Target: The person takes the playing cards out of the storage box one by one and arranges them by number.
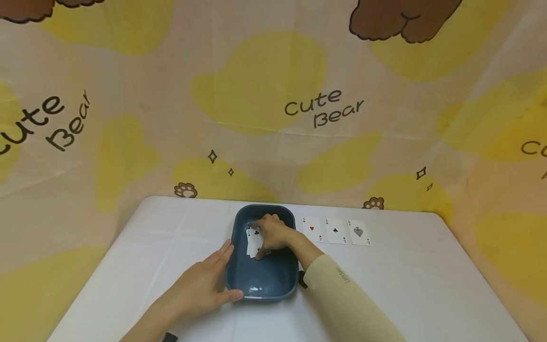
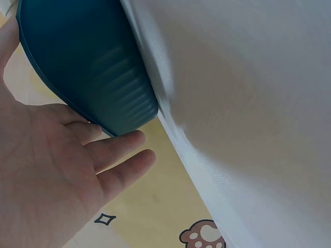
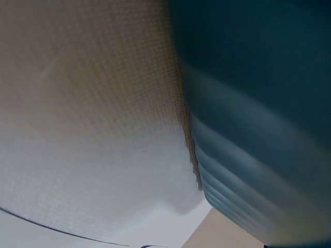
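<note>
A dark blue rectangular dish (image 1: 260,280) stands on the white table, with a few overlapping playing cards (image 1: 254,242) face up inside it. The top card shows black clubs. My right hand (image 1: 273,232) reaches into the dish and grips these cards, thumb at their near edge and a finger at their far edge; its palm hides part of them. Along the dish's left side, my left hand (image 1: 205,282) rests with fingers extended, touching the rim. In the left wrist view, the left hand (image 2: 57,160) lies against the dish's outer wall (image 2: 98,67). The right wrist view shows no hand.
Right of the dish, an ace of hearts (image 1: 312,229), an ace of clubs (image 1: 335,231) and an ace of spades (image 1: 359,232) lie face up in a row. A patterned cloth backdrop (image 1: 256,95) rises behind the table (image 1: 427,270).
</note>
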A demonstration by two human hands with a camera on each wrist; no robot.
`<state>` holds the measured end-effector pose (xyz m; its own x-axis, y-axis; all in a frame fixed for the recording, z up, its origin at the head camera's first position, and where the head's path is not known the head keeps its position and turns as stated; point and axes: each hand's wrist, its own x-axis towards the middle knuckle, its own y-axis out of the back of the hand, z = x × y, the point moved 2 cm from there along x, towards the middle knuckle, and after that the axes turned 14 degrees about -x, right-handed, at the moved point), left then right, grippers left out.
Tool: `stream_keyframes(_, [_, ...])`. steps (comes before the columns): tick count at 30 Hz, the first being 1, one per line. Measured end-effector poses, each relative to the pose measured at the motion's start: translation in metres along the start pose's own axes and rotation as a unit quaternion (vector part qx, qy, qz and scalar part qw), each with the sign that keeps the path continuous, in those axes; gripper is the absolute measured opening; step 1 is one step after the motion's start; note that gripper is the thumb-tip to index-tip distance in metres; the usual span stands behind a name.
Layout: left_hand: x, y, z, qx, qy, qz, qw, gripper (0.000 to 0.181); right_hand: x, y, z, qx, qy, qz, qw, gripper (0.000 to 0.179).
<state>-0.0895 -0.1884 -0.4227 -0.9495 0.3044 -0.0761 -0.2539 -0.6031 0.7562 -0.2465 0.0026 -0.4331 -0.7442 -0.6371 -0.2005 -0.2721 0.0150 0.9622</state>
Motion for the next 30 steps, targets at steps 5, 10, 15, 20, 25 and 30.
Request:
stream_keyframes(5, [-0.0009,0.0009,0.0003,0.001,-0.001,0.002,1.0000,0.115,0.0004,-0.0003,-0.0010,0.001,-0.001,0.003,1.0000,0.081])
stream_keyframes(10, [-0.0006,-0.0005,0.0001,0.002,0.003,0.002,1.0000,0.115,0.0004,-0.0005,-0.0017,-0.006,-0.007,0.002,1.0000,0.087])
stream_keyframes(15, [-0.0003,-0.0021,-0.0008,0.006,0.003,0.004,1.0000,0.114,0.0003,-0.0009,-0.0014,-0.010,-0.011,-0.001,0.9999,0.090])
stream_keyframes(20, [-0.0001,-0.0025,-0.0008,0.010,0.005,0.003,0.9999,0.114,0.0003,-0.0027,-0.0007,-0.012,-0.010,0.005,0.9999,0.089])
stream_keyframes(25, [0.0001,-0.0023,-0.0009,0.009,0.006,0.002,0.9999,0.115,-0.0004,-0.0028,-0.0016,-0.012,-0.005,0.017,0.9998,0.087])
stream_keyframes(30, [-0.0011,-0.0007,-0.0001,0.005,0.001,0.002,1.0000,0.114,-0.0030,-0.0017,-0.0043,-0.005,0.004,0.021,0.9998,0.088])
